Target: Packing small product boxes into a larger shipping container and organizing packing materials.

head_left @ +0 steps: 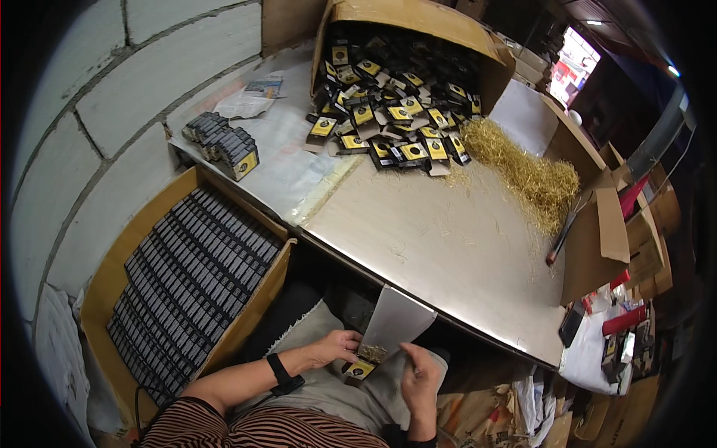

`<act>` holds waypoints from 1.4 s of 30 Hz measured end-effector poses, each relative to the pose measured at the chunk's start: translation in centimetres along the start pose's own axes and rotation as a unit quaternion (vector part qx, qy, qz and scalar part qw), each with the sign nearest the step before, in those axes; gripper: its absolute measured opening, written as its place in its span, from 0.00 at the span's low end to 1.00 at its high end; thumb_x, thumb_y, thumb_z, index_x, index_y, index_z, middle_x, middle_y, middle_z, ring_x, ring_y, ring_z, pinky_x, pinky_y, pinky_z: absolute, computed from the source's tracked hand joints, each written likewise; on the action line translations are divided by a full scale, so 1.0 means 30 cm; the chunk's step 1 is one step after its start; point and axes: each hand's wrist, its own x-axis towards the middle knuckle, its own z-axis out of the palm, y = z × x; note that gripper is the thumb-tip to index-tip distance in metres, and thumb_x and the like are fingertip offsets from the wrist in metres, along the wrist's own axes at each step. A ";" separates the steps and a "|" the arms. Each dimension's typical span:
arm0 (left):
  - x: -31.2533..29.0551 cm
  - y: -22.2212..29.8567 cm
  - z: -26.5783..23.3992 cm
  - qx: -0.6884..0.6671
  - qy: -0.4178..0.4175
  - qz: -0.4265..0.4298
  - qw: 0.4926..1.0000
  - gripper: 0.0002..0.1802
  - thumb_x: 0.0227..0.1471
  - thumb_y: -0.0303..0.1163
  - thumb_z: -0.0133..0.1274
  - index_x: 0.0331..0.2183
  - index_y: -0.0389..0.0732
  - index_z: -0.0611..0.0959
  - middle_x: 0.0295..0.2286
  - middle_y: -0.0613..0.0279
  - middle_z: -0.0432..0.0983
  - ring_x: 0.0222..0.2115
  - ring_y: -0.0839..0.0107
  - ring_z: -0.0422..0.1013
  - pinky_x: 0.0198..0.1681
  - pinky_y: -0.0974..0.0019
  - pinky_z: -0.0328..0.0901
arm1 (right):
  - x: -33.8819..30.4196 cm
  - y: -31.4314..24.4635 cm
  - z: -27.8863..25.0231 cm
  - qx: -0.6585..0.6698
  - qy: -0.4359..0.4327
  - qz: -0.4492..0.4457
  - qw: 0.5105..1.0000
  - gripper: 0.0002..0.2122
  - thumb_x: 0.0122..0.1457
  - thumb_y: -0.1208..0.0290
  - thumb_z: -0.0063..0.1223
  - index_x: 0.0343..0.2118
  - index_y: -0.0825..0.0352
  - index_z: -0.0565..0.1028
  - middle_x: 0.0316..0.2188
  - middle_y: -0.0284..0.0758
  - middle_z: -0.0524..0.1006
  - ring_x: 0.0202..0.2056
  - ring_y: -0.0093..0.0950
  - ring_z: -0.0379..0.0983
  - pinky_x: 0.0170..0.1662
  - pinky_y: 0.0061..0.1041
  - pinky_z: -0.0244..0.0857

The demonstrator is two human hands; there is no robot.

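At nine o'clock the carton (104, 284) sits packed with neat rows of black packs, and at twelve the tipped box (418, 22) spills black-and-yellow ones beside the gold pins (523, 175). Down at six, the left hand (336, 347) pinches a small pack (361, 369) in closed fingertips. The right hand (420, 377) curls just beside it, thumb against the grey tray (396, 321) holding a few pins.

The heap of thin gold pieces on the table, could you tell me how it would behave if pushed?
The gold heap looks loose and tangled, so it would probably spread and shed strands rather than slide whole. The pieces seem fine and light. On the smooth table, strays would likely skid easily.
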 end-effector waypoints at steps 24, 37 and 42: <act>-0.184 0.248 0.288 0.121 0.086 0.353 0.924 0.18 0.40 0.16 0.38 0.35 0.32 0.77 0.41 0.57 0.74 0.42 0.66 0.70 0.50 0.65 0.62 | 0.082 -0.111 -0.038 0.255 -0.222 0.213 0.917 0.04 0.54 0.79 0.55 0.32 0.71 0.78 0.24 0.29 0.78 0.26 0.18 0.74 0.29 0.19 0.69; -0.092 0.217 -0.116 0.764 0.342 0.113 0.536 0.18 0.35 0.24 0.57 0.35 0.37 0.78 0.43 0.52 0.70 0.51 0.56 0.62 0.55 0.49 0.54 | 0.145 0.033 -0.112 0.009 -0.073 0.083 0.994 0.08 0.49 0.78 0.52 0.33 0.70 0.79 0.25 0.48 0.77 0.28 0.40 0.78 0.32 0.29 0.69; -0.198 0.329 -0.008 0.613 0.329 0.254 0.672 0.19 0.44 0.27 0.56 0.41 0.34 0.76 0.46 0.48 0.70 0.49 0.51 0.65 0.54 0.57 0.59 | 0.128 0.021 -0.099 0.058 -0.043 0.085 0.994 0.09 0.50 0.82 0.50 0.35 0.75 0.78 0.21 0.37 0.78 0.22 0.21 0.73 0.26 0.19 0.66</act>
